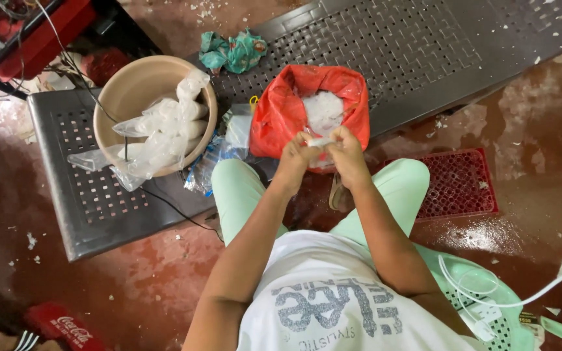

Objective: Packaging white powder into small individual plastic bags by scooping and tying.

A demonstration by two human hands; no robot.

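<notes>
A long grey perforated bench (385,58) is seen lying across the wet red floor (164,273), with a second perforated metal seat (86,195) to the left of it. On that seat a tan bowl (131,84) is set, filled with clear filled packets (170,127) whose ends spill over its rim. A red plastic bag (281,110) is stood open against the bench edge, just in front of the knees, and white crushed ice (323,110) is judged to lie inside it. A red crate (460,185) is laid flat on the floor to the right, and a crumpled green cloth (232,52) rests on the bench beyond the bag.

A small clear packet (320,142) is held directly over the near lip of the red bag. It is pinched between the two hands: the left hand (294,159) is closed on its left end and the right hand (346,153) is closed on its right end, the fingertips nearly meeting, so little of the packet is shown.

The packet is judged to be light, soft and limp, thin-walled and easily torn or burst if squeezed. It is likely wet and slippery from the ice. It is best taken at the gathered neck, with a firm pinch rather than a grip around the filled body.
</notes>
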